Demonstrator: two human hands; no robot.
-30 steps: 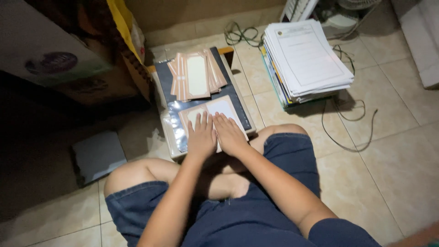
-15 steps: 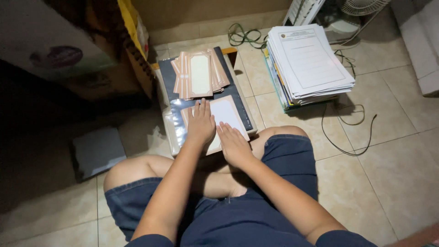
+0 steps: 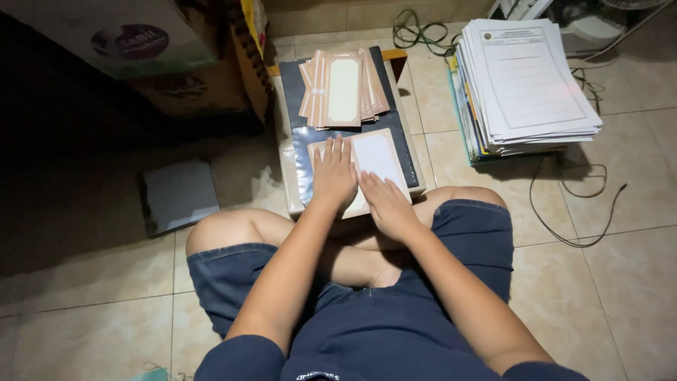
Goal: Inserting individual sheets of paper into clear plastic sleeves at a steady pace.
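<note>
Both hands flat, palms down, fingers spread, gripping nothing. Left hand (image 3: pixel 334 176) presses the left half of the bordered card (image 3: pixel 374 159); right hand (image 3: pixel 384 204) sits on the card's near edge, just beside the left one. Hands are side by side, not closed on anything.

Landmark is the dark sheet (image 3: pixel 405 134) on the small low surface (image 3: pixel 416 166) in front of my crossed legs. The card lies on the near half of that sheet. A fanned stack of matching cards (image 3: pixel 344 88) lies on the far half, apart from the pressed one.

Risks as I judge them:
- The dark sheet looks glossy; a sideways push could skid the card or crease it.
- The card's near edge seems to sit at the surface's near edge; too much weight there could bend it or tip it off.
- The fanned stack is loose; a bump could scatter it.

Hard to see:
- The card's left part is under the left hand.
- Left of the sheet is deep shadow; only a pale flat panel (image 3: pixel 180 194) on the floor shows.
- The paper pile (image 3: pixel 525 81) right of the sheet hides what is beneath it; the cable (image 3: pixel 571 204) beside it runs under it.
</note>
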